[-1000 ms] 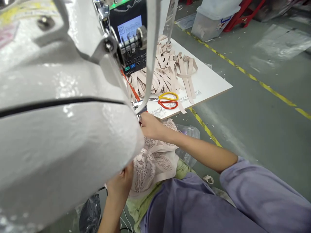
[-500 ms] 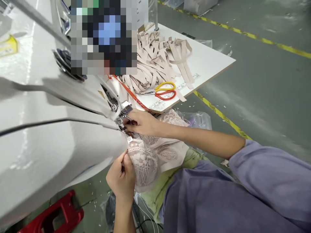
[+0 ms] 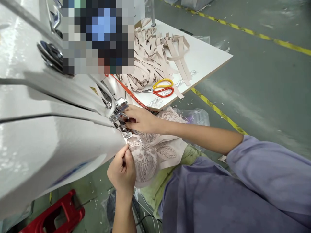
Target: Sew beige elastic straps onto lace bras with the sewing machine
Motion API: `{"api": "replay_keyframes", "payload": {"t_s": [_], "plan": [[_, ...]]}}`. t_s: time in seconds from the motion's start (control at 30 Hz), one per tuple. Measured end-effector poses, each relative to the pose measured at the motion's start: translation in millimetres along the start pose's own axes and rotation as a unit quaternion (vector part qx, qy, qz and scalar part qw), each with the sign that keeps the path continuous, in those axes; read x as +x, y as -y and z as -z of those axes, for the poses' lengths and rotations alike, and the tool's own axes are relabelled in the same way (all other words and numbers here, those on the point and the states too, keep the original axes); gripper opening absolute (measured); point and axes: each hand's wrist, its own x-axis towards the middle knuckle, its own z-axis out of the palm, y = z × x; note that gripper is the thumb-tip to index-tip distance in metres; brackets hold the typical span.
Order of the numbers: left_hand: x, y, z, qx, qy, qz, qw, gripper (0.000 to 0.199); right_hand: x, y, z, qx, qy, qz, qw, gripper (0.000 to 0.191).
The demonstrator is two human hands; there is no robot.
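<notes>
Pinching lace bra (image 3: 145, 163) w/ L hand (image 3: 122, 170), grip closed, R hand (image 3: 141, 119) at sewing m/c (image 3: 73, 139), grip unclear

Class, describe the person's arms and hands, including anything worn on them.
The left hand and right hand wear no gloves, and no watch or bracelet shows. A loose, plain greyish-purple sleeve ends near the right elbow. The left forearm is bare; any sleeve there is out of view.
</notes>
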Motion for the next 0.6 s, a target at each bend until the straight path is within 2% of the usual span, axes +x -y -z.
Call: {"api": "replay_keyframes", "payload": {"t_s": [0.4,0.5,0.57,0.6], "plan": [[1.0,-2.5,-3.3,-0.003,0.012,-0.007,1.000,0.021,-1.6,-5.0,4.8,0.014,-0.001,-0.008,1.000,0.004],[-1.0,0.6,-2.0,-0.011,0.017,0.075,0.997,0.025,-1.5,-5.9,2.8,0.023,-0.006,-0.004,1.000,0.006],[0.2,2.8,2.1,-0.059,0.053,0.168,0.983,0.030,-0.8,-3.9,-0.4,0.024,-0.015,-0.013,1.000,0.005],[1.2,3.4,4.9,-0.102,0.089,0.214,0.968,0.033,-0.8,-2.3,-2.4,0.028,-0.020,-0.021,0.999,0.006]]}}
